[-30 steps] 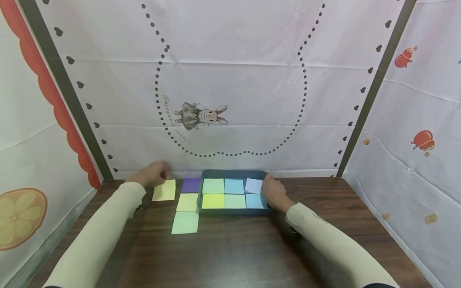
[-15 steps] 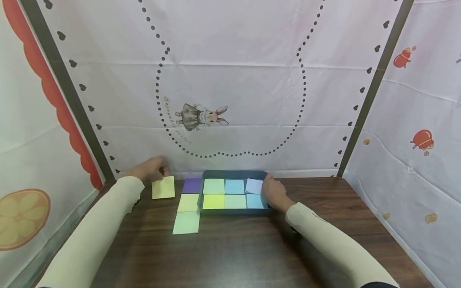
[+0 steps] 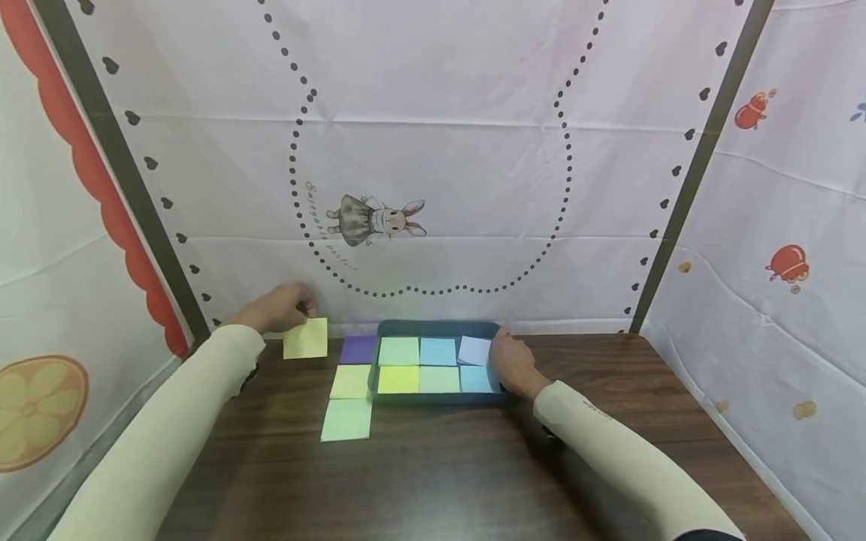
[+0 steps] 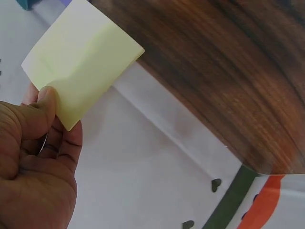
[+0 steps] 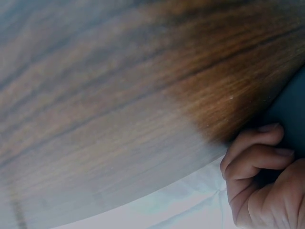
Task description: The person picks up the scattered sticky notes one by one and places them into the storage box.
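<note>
My left hand pinches a pale yellow sticky note by its top edge and holds it in the air near the back wall, left of the tray. The left wrist view shows the thumb and fingers pinching a corner of this note above the table edge. My right hand sits at the right end of a dark tray, its fingers curled against the rim. The curled fingers meet the dark tray wall in the right wrist view. Several coloured notes fill the tray.
A purple note, a pale yellow note and a pale green note lie in a column on the wooden table, just left of the tray. Printed cloth walls close in the back and both sides.
My left hand has lifted the pale yellow note off the table, up and toward the back wall. The right hand has stayed at the tray's right end.
</note>
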The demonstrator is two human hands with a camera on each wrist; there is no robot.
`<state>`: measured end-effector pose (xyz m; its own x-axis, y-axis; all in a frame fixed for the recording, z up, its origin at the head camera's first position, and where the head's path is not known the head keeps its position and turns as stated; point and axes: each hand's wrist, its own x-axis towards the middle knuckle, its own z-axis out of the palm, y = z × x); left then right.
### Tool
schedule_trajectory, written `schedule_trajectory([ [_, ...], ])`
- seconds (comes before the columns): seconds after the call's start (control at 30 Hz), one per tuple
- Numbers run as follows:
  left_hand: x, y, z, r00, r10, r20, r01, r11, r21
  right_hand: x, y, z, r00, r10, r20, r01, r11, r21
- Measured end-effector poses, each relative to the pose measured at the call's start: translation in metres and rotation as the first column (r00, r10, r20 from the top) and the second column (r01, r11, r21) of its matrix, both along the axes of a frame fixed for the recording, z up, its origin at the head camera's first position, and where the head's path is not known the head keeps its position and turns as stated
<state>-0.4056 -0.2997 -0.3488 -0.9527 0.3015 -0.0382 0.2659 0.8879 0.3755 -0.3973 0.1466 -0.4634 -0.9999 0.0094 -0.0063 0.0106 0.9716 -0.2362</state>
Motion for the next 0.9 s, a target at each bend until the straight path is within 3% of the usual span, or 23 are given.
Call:
schedule_trajectory([
  [0.17,-0.002,0.015,0.009,1.000,0.016,-0.019,-0.016,1.000,0.024,0.001,0.000,0.000,1.000,-0.003,0.008,0.003,1.000,-0.021],
  [0.3,-0.009,0.028,0.010,0.997,-0.031,-0.072,0.036,0.997,0.067,0.002,0.000,0.000,1.000,-0.022,0.018,0.023,0.998,-0.057],
  [0.4,-0.017,0.039,0.006,0.993,-0.060,-0.106,0.069,0.994,0.085,0.002,-0.001,0.000,0.999,-0.033,0.023,0.034,0.997,-0.072],
  [0.57,-0.021,0.066,0.008,0.995,-0.056,-0.082,0.065,0.992,0.108,0.002,-0.001,0.001,0.999,-0.027,0.018,0.028,0.998,-0.059],
  [0.7,-0.037,0.077,-0.001,0.989,-0.067,-0.132,0.080,0.992,0.096,0.003,-0.001,0.003,1.000,-0.023,0.009,0.024,0.998,-0.050],
  [0.9,-0.038,0.098,0.002,0.983,-0.115,-0.143,0.131,0.985,0.112,0.001,0.000,0.002,0.999,-0.038,0.018,0.039,0.997,-0.061],
])
